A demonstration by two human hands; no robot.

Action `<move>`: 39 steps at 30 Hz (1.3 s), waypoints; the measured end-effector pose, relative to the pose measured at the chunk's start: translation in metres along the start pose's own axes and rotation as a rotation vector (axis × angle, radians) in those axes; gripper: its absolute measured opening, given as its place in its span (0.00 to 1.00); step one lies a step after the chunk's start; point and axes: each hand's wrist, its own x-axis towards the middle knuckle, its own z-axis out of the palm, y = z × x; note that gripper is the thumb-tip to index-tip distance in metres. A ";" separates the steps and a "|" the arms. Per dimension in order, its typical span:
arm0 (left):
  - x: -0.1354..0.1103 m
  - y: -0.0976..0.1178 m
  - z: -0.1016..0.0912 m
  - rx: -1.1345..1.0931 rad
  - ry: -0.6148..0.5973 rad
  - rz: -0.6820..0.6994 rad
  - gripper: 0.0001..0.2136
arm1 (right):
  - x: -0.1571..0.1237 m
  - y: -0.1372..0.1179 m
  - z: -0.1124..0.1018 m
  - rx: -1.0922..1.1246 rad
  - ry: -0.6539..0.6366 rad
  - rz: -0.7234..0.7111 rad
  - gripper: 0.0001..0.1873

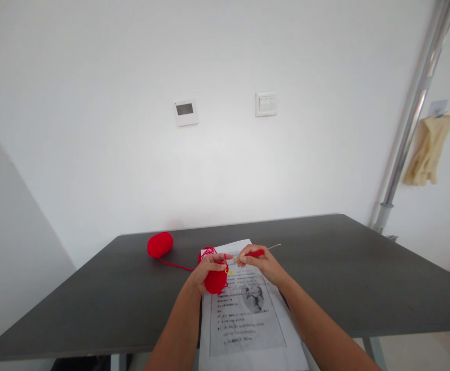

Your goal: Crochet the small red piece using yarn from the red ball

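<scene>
My left hand is closed on a red crocheted piece, which hangs below the fingers over the printed sheet. A small yellow stitch marker sits at the right edge of that piece. To the right, my right hand pinches a crochet hook with a red handle; its thin metal shaft sticks out toward the upper right. A small gap separates the two hands. Loose red yarn lies in loops behind the left fingers, and a strand runs left to a red ball of yarn.
Under my hands, printed paper with text and a grey picture lies on the dark table. Behind the table stands a white wall with a thermostat and a light switch. Pale yellow gloves hang beside a metal pipe.
</scene>
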 end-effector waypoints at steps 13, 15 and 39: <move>-0.001 0.001 0.004 0.028 -0.027 0.016 0.18 | 0.000 0.006 -0.001 0.049 0.023 0.033 0.07; -0.001 0.001 0.004 0.033 -0.022 0.010 0.18 | 0.000 0.006 -0.001 0.039 0.016 0.031 0.07; -0.007 0.007 0.017 0.110 0.032 0.031 0.19 | 0.002 0.007 -0.003 0.249 0.040 0.129 0.09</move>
